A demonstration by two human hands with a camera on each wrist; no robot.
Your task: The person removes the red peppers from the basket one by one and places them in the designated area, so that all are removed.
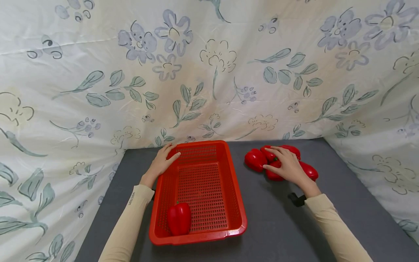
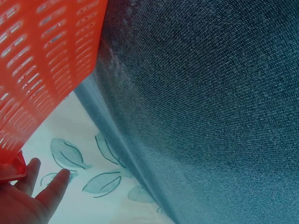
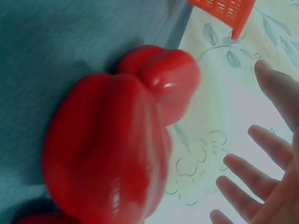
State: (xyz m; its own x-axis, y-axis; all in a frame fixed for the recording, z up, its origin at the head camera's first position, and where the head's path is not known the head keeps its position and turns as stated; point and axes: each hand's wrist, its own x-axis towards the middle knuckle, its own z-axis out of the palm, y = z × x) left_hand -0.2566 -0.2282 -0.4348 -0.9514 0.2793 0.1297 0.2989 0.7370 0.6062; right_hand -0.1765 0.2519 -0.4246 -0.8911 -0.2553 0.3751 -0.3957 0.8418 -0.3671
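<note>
A red plastic basket [image 1: 203, 189] with slotted walls holds one red bell pepper [image 1: 179, 219] in its near left corner. My left hand [image 1: 162, 160] rests at the basket's far left corner, thumb over the inside and the other fingers along the rim. In the left wrist view, two straight fingers [image 2: 53, 191] of it show beside the rim. To the right of the basket lies a cluster of several red bell peppers [image 1: 255, 160]. My right hand [image 1: 286, 165] is over this cluster, fingers spread and nothing held. Large in the right wrist view is one pepper [image 3: 107, 149], apart from the fingers.
Dark grey cloth [image 1: 268, 225] covers the table under the basket and peppers. Behind and at both sides hangs a white floral curtain [image 1: 216, 109], meeting the table's far edge. A black strap [image 1: 297, 199] is at my right wrist.
</note>
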